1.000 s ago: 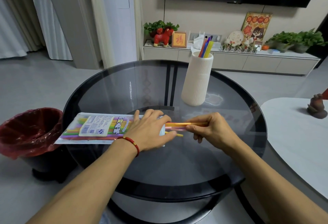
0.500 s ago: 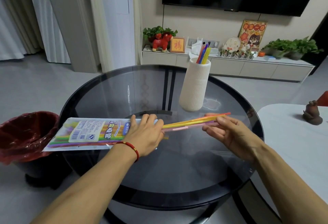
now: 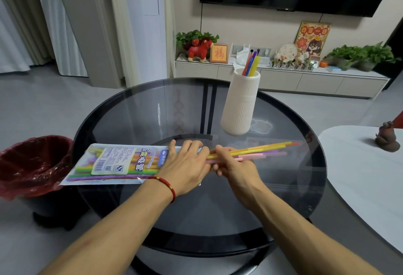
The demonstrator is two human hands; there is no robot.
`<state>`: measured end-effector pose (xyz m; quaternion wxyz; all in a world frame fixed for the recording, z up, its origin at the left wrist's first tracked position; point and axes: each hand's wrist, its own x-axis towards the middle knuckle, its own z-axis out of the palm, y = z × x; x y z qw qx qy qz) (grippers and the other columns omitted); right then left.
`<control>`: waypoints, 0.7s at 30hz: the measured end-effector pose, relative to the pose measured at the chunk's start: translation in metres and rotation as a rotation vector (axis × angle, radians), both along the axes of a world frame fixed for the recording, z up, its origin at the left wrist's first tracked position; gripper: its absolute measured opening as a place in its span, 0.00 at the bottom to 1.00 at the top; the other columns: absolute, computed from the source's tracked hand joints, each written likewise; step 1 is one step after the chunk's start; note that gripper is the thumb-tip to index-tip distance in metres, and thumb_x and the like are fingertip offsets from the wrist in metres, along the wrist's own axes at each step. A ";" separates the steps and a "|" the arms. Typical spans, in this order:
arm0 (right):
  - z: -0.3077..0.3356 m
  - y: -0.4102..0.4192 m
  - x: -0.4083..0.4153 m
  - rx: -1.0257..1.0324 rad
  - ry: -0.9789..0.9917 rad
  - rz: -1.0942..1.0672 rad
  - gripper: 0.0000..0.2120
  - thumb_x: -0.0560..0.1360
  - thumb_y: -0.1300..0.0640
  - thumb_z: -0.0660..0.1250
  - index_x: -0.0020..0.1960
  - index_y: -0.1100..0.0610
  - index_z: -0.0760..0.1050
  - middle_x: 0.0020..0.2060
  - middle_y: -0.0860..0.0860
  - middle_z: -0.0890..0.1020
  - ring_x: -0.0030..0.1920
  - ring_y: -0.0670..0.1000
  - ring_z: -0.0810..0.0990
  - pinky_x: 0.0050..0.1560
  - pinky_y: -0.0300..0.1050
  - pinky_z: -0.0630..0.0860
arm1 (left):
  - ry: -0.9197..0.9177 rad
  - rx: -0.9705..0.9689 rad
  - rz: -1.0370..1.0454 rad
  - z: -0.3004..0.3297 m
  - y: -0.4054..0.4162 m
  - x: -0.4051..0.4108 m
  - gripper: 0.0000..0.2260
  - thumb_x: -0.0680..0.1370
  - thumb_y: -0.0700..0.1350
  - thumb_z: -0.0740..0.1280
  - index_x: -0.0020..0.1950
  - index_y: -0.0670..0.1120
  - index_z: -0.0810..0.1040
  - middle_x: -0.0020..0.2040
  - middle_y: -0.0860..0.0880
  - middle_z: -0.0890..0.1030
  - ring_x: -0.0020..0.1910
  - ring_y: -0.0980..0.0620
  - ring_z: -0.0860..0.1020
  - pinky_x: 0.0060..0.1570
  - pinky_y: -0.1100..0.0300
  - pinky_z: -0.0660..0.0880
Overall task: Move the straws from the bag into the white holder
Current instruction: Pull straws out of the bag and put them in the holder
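A clear bag of coloured straws [image 3: 117, 163] lies flat on the round glass table [image 3: 141, 111], its open end to the right. My left hand [image 3: 185, 165] presses down on that open end. A bundle of yellow, orange, pink and purple straws [image 3: 261, 150] sticks out of the bag to the right. My right hand [image 3: 233, 163] is closed around the bundle close to the bag's mouth. The white ribbed holder [image 3: 241, 104] stands upright beyond the hands, with several straws [image 3: 251, 64] in it.
A bin with a red liner [image 3: 32, 163] stands on the floor left of the table, under the bag's far end. A white table [image 3: 366, 176] with a small brown figurine [image 3: 386, 137] is at the right. A low cabinet with plants lines the back wall.
The straw bundle has slid further out of the bag to the right. My right hand has moved back left along it and now grips it beside my left hand.
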<state>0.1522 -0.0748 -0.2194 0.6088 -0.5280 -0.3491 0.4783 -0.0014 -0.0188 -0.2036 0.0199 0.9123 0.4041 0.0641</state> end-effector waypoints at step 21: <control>0.024 -0.011 0.026 0.051 -0.175 -0.226 0.10 0.79 0.63 0.66 0.46 0.71 0.78 0.25 0.56 0.80 0.24 0.52 0.77 0.24 0.41 0.74 | 0.013 -0.032 0.009 -0.004 0.002 -0.002 0.12 0.83 0.56 0.54 0.60 0.51 0.68 0.67 0.50 0.69 0.68 0.47 0.66 0.71 0.33 0.56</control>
